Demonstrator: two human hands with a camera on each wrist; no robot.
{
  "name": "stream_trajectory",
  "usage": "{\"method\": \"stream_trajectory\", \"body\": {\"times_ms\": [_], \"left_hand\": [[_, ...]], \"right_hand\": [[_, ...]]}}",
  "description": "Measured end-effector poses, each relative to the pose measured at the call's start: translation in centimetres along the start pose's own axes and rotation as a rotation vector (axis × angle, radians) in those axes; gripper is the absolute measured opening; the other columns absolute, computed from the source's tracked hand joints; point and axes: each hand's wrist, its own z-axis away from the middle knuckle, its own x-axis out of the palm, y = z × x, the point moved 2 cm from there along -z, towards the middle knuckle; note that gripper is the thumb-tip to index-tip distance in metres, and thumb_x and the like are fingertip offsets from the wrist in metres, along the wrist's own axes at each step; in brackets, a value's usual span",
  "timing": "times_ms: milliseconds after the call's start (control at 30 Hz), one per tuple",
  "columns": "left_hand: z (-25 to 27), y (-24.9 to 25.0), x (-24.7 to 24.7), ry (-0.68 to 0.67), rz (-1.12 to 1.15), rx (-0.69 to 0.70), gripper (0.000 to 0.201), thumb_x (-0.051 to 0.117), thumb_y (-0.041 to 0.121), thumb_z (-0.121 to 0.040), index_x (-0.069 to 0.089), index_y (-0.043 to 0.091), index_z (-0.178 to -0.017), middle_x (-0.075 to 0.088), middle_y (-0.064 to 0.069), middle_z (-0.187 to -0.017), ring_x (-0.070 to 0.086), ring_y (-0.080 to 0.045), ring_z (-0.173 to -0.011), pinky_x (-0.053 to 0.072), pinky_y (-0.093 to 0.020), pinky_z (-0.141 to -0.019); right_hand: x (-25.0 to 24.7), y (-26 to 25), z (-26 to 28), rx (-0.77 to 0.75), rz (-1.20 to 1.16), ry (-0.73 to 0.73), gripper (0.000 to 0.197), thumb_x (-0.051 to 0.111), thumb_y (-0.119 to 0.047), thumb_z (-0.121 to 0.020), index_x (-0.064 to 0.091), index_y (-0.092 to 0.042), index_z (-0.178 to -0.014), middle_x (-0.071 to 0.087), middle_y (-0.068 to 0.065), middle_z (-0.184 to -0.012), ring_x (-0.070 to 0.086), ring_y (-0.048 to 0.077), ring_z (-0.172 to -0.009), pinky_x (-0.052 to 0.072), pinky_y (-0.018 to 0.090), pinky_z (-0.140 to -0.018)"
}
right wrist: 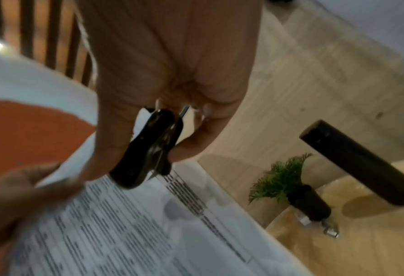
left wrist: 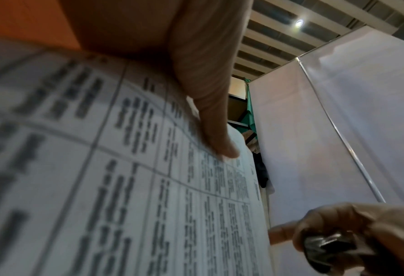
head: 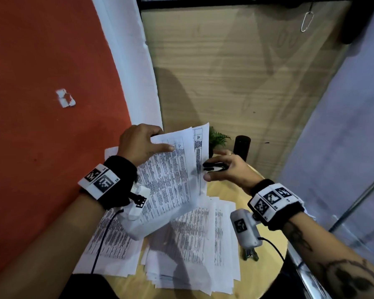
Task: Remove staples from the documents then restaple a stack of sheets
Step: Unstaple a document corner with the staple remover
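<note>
Document [head: 171, 175] gripped by left hand [head: 138, 143]; print illegible.

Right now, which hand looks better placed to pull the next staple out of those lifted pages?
The right hand, probably. It already holds the black staple remover close to the edge of the lifted sheets. The left hand is busy pinching those sheets up above the table.

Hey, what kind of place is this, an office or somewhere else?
Probably a partitioned booth in a hall, not a regular office: white partition panels under an exposed ceiling, with a small round table holding loose papers and a little potted plant.
</note>
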Motion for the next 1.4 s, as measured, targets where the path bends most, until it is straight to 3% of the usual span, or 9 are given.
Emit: {"method": "stream_trajectory", "body": {"times_ms": [67,333,500,733,867,967,1133,1300,1400], "left_hand": [[0.4,0.2,-0.1,0.013,0.005,-0.006,0.062,0.066,0.078,-0.044,0.060,0.018,-0.057,0.057,-0.010,-0.054,0.048,-0.023,-0.052,0.040,-0.036,-0.054],[1.6,-1.1,0.1,0.079,-0.007,-0.008,0.088,0.058,0.090,-0.045,0.061,0.003,-0.060,0.057,-0.022,-0.057,0.048,-0.026,-0.046,0.039,-0.035,-0.048],[2.5,-1.9,-1.3,0.126,-0.112,-0.013,0.078,0.061,0.084,-0.049,0.039,0.009,-0.045,0.030,0.000,-0.044,0.028,-0.016,-0.044,0.021,-0.029,-0.050],[3.8,-7.3,-6.3,-0.030,0.554,-0.221,0.050,0.081,0.068,-0.028,0.073,0.030,-0.059,0.057,0.014,-0.048,0.046,0.004,-0.042,0.034,-0.008,-0.044],[7.8,-8.1,-3.2,-0.085,1.036,-0.323,0.053,0.092,0.054,-0.022,0.076,0.026,-0.063,0.072,0.009,-0.067,0.067,-0.003,-0.059,0.055,-0.019,-0.051],[9.6,-9.4,-0.8,-0.094,0.971,-0.467,0.058,0.096,0.038,-0.026,0.078,0.016,-0.076,0.075,-0.002,-0.083,0.071,-0.012,-0.073,0.059,-0.026,-0.066],[11.1,-15.4,-1.0,0.056,0.715,-0.623,0.019,0.066,-0.006,-0.078,0.065,0.008,-0.090,0.074,0.006,-0.080,0.069,-0.004,-0.070,0.057,-0.021,-0.071],[12.8,-23.0,-1.9,0.012,0.388,-0.728,0.021,0.067,-0.008,-0.078,0.062,0.012,-0.081,0.069,0.006,-0.072,0.060,0.005,-0.052,0.051,-0.016,-0.056],[14.0,-26.4,-0.7,-0.052,0.251,-0.799,0.018,0.073,-0.002,-0.076,0.065,0.001,-0.091,0.063,-0.011,-0.089,0.062,-0.011,-0.068,0.050,-0.025,-0.066]], "right_hand": [[0.7,-0.5,0.0,0.008,-0.078,-0.111,0.035,0.076,0.009,-0.064,0.069,-0.004,-0.096,0.043,-0.002,-0.135,0.065,0.002,-0.090,0.055,0.025,-0.081],[2.9,-1.4,-0.8,0.001,-0.051,-0.208,0.036,0.077,0.007,-0.064,0.070,-0.014,-0.093,0.070,0.005,-0.096,0.065,0.020,-0.097,0.048,0.042,-0.097],[3.7,-2.2,-0.8,-0.005,-0.014,-0.214,0.036,0.083,-0.009,-0.056,0.073,-0.022,-0.088,0.072,0.006,-0.099,0.062,0.033,-0.104,0.042,0.055,-0.099],[1.2,-4.1,-1.0,-0.033,-0.114,-0.165,0.034,0.077,-0.009,-0.055,0.072,-0.018,-0.088,0.074,-0.003,-0.083,0.065,0.016,-0.081,0.046,0.030,-0.079],[1.0,-4.5,-1.2,-0.013,-0.266,-0.113,0.024,0.058,0.009,-0.080,0.065,-0.012,-0.087,0.070,-0.009,-0.061,0.063,-0.002,-0.055,0.043,0.008,-0.048],[2.6,-3.6,-1.4,0.047,-0.308,-0.147,0.017,0.062,-0.004,-0.076,0.069,-0.017,-0.083,0.070,-0.009,-0.064,0.060,-0.002,-0.054,0.035,0.007,-0.043],[5.9,4.5,-1.3,0.269,-0.316,-0.059,0.002,0.064,-0.014,-0.083,0.064,-0.012,-0.083,0.063,-0.006,-0.063,0.039,0.007,-0.059,0.027,0.012,-0.043],[8.5,15.1,1.4,0.536,-0.165,-0.028,0.016,0.059,-0.027,-0.090,0.061,-0.014,-0.080,0.063,0.001,-0.089,0.052,0.016,-0.090,0.041,0.027,-0.072],[10.4,21.2,2.3,0.628,-0.056,-0.001,0.027,0.057,-0.032,-0.091,0.064,-0.012,-0.076,0.061,0.008,-0.088,0.053,0.020,-0.085,0.039,0.030,-0.075]]}}
